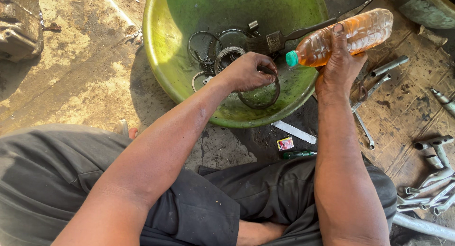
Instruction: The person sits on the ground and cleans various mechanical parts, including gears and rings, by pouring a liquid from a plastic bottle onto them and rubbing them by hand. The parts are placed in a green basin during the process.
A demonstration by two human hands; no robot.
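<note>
Amber-filled plastic bottle (348, 36) with teal cap gripped tilted by right hand (340, 68), metal ring (259, 92) clasped by left hand (249, 71) over green basin (163, 51), small red packet (285, 143) lying on ground beside white strip (294, 132)

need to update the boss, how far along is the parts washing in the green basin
Done: rings, a bearing and a brush already lie in the green basin. In hand: the left hand holds a metal ring over the basin, and the right hand tilts a capped bottle of amber liquid. Left: the cap is on and nothing is pouring; wrenches lie outside the basin on cardboard.
</note>
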